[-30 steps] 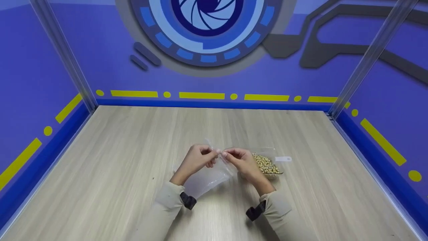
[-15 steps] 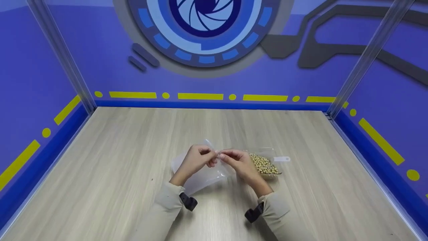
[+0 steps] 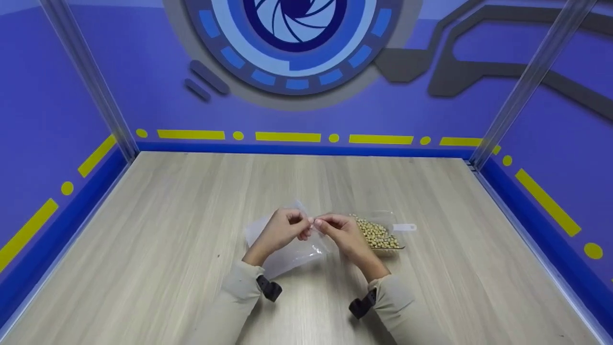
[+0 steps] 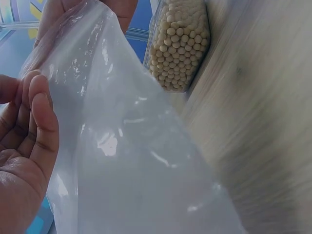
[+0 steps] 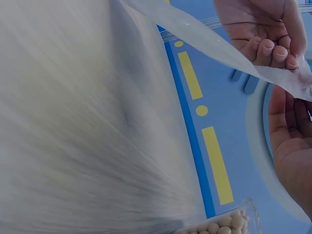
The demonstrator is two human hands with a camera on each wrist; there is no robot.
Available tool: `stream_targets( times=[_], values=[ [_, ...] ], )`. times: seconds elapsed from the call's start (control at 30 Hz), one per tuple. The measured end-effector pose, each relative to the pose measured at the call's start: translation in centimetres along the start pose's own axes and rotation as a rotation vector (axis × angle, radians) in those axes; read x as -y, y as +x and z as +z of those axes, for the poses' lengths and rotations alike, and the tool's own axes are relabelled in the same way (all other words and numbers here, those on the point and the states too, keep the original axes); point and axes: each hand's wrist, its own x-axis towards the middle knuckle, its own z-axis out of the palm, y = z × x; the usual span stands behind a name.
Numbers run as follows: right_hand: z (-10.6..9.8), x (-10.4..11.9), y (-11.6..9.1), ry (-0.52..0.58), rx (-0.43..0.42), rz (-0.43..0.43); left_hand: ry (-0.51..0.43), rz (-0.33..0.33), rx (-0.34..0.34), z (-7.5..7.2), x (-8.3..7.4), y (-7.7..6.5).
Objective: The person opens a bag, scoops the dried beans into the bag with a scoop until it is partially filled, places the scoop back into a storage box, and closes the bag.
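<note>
A clear plastic bag (image 3: 292, 256) hangs between the two hands, its edge pinched near the middle of the table. The left hand (image 3: 282, 230) grips it between thumb and curled fingers. Fingertip to fingertip with it, the right hand (image 3: 344, 232) pinches the same edge. In the left wrist view the bag (image 4: 126, 146) spreads wide and flat-sided, with shiny creases, beside the left hand (image 4: 29, 131). From the right wrist the bag (image 5: 209, 41) appears as a narrow strip running to the right hand (image 5: 297, 141).
Just right of the right hand stands a clear plastic box of soybeans (image 3: 380, 235), with a white tag or handle (image 3: 405, 227) on its right side. The wood-grain table (image 3: 167, 215) is bordered by blue walls (image 3: 306, 120) with yellow marks.
Both hands keep pinching the bag's edge in nearly the same place. The right hand has shifted slightly left, and the bag's lower part has swung a little to the left.
</note>
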Motion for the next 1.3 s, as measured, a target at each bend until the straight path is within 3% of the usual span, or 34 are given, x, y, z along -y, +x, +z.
stream_targets(
  times=[0.47,0.73,1.3],
  values=[
    [0.3,0.1,0.0,-0.014,-0.008,-0.033,0.019,0.005,0.006,0.0,-0.4,0.1],
    [0.3,0.2,0.0,-0.009,-0.014,-0.01,0.01,0.028,0.005,-0.3,-3.6,-1.4],
    [0.0,-0.1,0.1,-0.06,-0.015,-0.023,0.029,0.028,0.016,-0.3,-3.7,-1.5]
  ],
)
